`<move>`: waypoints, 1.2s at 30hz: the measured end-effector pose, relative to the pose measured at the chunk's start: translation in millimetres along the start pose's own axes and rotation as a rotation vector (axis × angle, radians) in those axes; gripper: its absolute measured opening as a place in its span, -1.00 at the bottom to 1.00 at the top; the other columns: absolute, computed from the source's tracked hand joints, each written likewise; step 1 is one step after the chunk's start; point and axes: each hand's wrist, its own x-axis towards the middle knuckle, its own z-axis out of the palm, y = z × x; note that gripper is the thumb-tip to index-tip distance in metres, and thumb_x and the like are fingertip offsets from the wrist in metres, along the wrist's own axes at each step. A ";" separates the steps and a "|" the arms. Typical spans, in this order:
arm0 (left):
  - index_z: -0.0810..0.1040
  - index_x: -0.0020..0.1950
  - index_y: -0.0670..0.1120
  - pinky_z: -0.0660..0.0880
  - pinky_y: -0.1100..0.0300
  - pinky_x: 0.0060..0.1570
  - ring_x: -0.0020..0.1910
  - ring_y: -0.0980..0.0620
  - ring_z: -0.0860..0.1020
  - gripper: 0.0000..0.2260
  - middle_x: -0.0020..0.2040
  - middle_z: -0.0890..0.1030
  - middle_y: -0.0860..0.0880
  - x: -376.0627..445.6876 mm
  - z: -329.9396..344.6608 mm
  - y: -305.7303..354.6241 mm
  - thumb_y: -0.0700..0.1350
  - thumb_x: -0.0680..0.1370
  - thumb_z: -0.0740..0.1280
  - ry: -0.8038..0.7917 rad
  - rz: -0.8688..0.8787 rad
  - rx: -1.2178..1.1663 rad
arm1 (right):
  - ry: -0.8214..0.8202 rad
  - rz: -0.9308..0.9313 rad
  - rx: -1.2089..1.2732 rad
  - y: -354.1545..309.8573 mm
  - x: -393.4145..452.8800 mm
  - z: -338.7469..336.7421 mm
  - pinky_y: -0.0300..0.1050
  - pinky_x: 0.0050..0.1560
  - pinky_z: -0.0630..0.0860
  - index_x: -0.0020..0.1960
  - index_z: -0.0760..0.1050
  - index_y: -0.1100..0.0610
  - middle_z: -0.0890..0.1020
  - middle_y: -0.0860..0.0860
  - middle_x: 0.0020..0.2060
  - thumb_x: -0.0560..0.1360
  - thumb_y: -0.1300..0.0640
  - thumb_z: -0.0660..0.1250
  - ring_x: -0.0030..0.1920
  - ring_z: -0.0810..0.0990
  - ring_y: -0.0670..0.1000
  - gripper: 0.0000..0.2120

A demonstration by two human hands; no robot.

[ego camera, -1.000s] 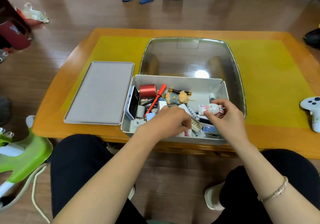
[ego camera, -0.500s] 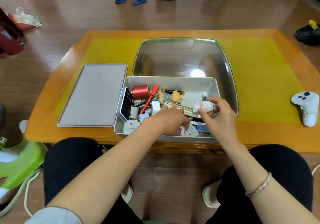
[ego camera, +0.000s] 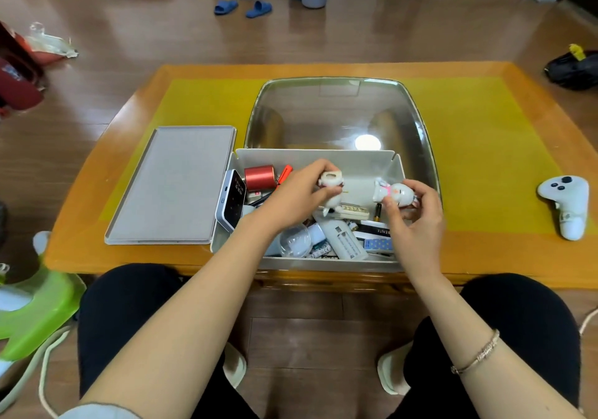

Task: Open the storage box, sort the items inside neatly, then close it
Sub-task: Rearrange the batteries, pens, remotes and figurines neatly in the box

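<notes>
Storage box (ego camera: 323, 159), a pale grey rectangular plastic bin with thin upright walls, sits open at the near edge of the glossy orange wooden table (ego camera: 517, 266), its long axis running left to right along that edge. Its flat grey lid (ego camera: 171, 185), a shallow rimmed rectangle, lies just beside the box's left wall on the yellow mat (ego camera: 485, 146), long axis pointing away from the person. Behind the box's far wall rests a clear, shiny, rounded-square tray (ego camera: 339, 111).

Inside the box, at the left end, a white device with a dark screen (ego camera: 233, 205) stands on edge against the wall, next to a red metallic cylinder (ego camera: 259, 177) lying on its side and an orange-handled tool (ego camera: 284, 172). Toward the near wall lie a clear dome-shaped piece (ego camera: 294, 240), a white oblong charger-like block (ego camera: 344, 242) and a blue dotted packet (ego camera: 377, 244), jumbled together.

The left hand (ego camera: 297, 195) hovers over the middle of the box, fingers curled round a small white figurine (ego camera: 331, 185); its exact form is hard to make out. The right hand (ego camera: 417, 214) is over the right end, thumb and fingers pinching a white rabbit-like figurine with pink trim (ego camera: 394, 192), which lies roughly sideways, its base pointing toward the other hand.

A white game controller (ego camera: 566, 201) lies near the table's right edge, well apart from the box.
</notes>
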 end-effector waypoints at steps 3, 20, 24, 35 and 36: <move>0.30 0.10 -0.01 0.36 0.19 -0.28 -0.23 0.09 0.47 -0.86 -0.14 0.53 0.03 15.0 9.6 5.0 0.02 0.64 0.17 -0.014 -0.066 -0.040 | 0.035 0.008 0.009 0.5 0.6 -0.4 -0.52 -0.24 0.37 0.15 0.45 0.14 0.51 0.04 0.02 0.49 0.21 0.39 -0.22 0.44 -0.40 -0.75; 0.27 0.12 -0.05 0.40 0.09 -0.16 -0.13 -0.02 0.50 -0.77 -0.09 0.53 -0.05 6.8 18.9 -16.1 0.10 0.64 0.11 -0.156 -0.119 0.102 | -0.036 0.150 0.106 10.1 11.7 1.3 -0.42 -0.30 0.44 0.12 0.44 -0.01 0.60 -0.07 -0.12 0.38 0.07 0.51 -0.33 0.54 -0.21 -0.62; 0.24 0.11 -0.06 0.33 0.09 -0.20 -0.08 -0.07 0.49 -0.80 -0.05 0.51 -0.06 28.5 23.4 -13.4 0.04 0.65 0.13 -0.066 -0.044 0.180 | -0.034 0.181 0.126 12.2 18.7 1.7 -0.45 -0.20 0.48 0.16 0.42 0.01 0.58 -0.19 -0.09 0.36 0.12 0.53 -0.18 0.59 -0.29 -0.56; 0.26 0.16 -0.15 0.26 -0.01 0.02 0.12 -0.18 0.44 -0.68 0.08 0.57 -0.21 69.9 27.4 -30.0 0.10 0.66 -0.01 -0.142 -0.103 0.566 | -0.084 0.176 0.077 19.2 28.0 5.7 -0.49 -0.39 0.35 0.12 0.42 0.03 0.51 -0.17 -0.20 0.42 0.15 0.47 -0.45 0.48 -0.26 -0.66; 0.27 0.16 -0.15 0.24 -0.01 0.04 0.13 -0.17 0.43 -0.67 0.09 0.57 -0.21 71.6 26.2 -30.3 0.10 0.66 -0.01 -0.134 -0.097 0.581 | -0.087 0.178 0.075 19.5 27.6 6.0 -0.49 -0.39 0.35 0.12 0.42 0.01 0.50 -0.18 -0.21 0.41 0.15 0.47 -0.45 0.48 -0.25 -0.65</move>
